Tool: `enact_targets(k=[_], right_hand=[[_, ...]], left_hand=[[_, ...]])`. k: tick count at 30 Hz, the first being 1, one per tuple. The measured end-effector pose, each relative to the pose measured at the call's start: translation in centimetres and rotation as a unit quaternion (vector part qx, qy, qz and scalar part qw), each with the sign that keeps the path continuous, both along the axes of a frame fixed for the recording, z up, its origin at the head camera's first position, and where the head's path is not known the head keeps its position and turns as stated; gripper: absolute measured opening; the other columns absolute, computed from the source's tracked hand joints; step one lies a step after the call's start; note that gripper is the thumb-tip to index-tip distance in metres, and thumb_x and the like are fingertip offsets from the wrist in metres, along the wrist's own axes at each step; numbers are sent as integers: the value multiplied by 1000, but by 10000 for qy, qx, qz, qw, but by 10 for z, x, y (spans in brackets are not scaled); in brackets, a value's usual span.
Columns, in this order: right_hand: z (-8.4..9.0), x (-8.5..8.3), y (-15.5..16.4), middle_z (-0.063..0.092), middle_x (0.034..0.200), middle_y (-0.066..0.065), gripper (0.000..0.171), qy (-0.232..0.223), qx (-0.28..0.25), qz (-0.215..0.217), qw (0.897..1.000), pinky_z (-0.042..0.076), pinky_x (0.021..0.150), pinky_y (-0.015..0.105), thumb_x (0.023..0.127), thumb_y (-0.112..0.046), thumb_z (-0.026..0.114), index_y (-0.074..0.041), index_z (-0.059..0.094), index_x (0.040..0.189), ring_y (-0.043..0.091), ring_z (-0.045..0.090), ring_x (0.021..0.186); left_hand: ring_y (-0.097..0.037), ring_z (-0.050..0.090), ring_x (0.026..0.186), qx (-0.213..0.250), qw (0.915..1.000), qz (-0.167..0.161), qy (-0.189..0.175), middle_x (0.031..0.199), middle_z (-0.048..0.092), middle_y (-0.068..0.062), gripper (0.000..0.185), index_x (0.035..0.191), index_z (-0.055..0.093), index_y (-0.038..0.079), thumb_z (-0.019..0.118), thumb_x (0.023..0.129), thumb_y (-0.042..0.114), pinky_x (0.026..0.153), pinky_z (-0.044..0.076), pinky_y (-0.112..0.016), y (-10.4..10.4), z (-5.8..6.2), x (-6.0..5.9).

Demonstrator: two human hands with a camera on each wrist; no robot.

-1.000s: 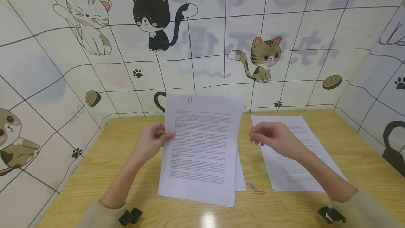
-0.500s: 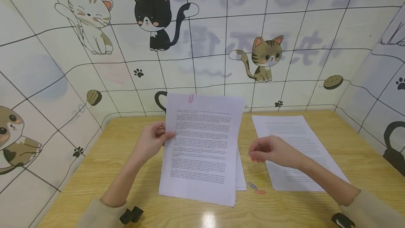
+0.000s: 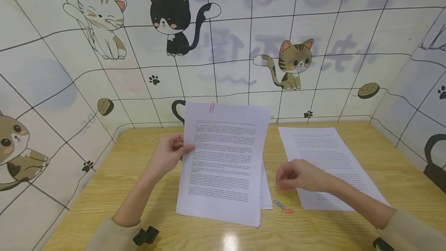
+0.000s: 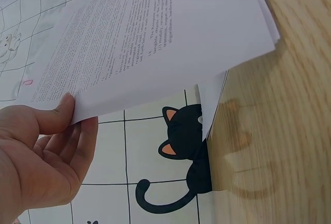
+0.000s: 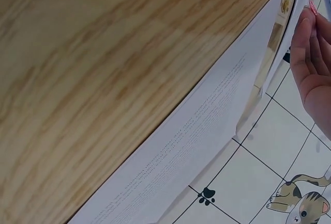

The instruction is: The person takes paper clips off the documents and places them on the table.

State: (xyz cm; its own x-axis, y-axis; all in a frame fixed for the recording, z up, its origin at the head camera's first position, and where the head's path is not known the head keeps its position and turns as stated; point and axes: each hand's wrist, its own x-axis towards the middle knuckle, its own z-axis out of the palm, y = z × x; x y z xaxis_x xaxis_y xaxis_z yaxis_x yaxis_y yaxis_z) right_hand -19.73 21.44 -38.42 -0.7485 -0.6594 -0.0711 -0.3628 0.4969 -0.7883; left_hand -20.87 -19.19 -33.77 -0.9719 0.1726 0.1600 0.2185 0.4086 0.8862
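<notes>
My left hand (image 3: 168, 154) grips the left edge of a small stack of printed sheets (image 3: 223, 158), thumb in front and fingers behind. The stack is raised and tilted toward me. A pink paper clip (image 3: 211, 107) sits on its top edge, left of centre. My right hand (image 3: 303, 175) is low over the table, right of the stack. Between its thumb and fingertips it pinches a red paper clip (image 5: 313, 8), mostly hidden in the head view. Just below that hand lie a blue paper clip (image 3: 278, 204), a red-orange paper clip (image 3: 287, 211) and some yellow paper clips (image 3: 287, 200).
Behind the raised stack, more white sheets (image 3: 266, 193) show on the wooden table (image 3: 146, 212). Another printed pile (image 3: 327, 158) lies at the right, partly under my right forearm. A wall (image 3: 233, 84) with cat drawings stands at the table's far edge.
My right hand has come down toward the table, lower and nearer the loose paper clips, with the red one in its fingers. My left hand keeps the stack nearly still.
</notes>
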Motion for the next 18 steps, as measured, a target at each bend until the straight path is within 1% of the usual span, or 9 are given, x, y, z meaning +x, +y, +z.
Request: enact_targets(k=[4,6,9,13,18], right_hand=[[-3,1,-1,69,79,1,4,-71,64,70,9999,52,62,26,92,-7,73,-9,71,90,13,61,69],[-4,1,-1,70,78,1,3,-112,100,93,9998,52,62,26,91,-9,74,-9,72,90,14,62,69],[-5,2,-1,70,78,1,6,-148,160,96,9997,52,62,26,91,-12,76,-7,72,91,14,63,70],[-5,3,-1,70,78,-1,7,-93,260,75,9996,52,64,25,91,-13,75,-7,72,91,13,64,71],[-3,4,-1,70,80,-2,3,74,321,47,9994,51,64,24,92,-13,75,-10,73,92,10,62,71]], left_hand=[[-24,67,75,-41,10000,18,1,91,75,-11,8,102,66,-1,68,95,1,68,53,-31,0,0,0],[-23,67,75,-54,10000,22,6,91,75,-11,8,102,66,-1,68,95,1,68,54,-31,0,0,-1],[-23,68,75,-57,10000,17,19,91,75,-11,8,102,66,-1,68,95,1,68,54,-31,0,0,0],[-24,68,75,-16,10000,14,20,91,75,-11,9,102,67,-1,68,94,0,69,54,-30,0,0,0],[-23,68,76,-41,10000,73,11,90,75,-11,7,100,67,-1,69,94,0,69,54,-30,0,0,0]])
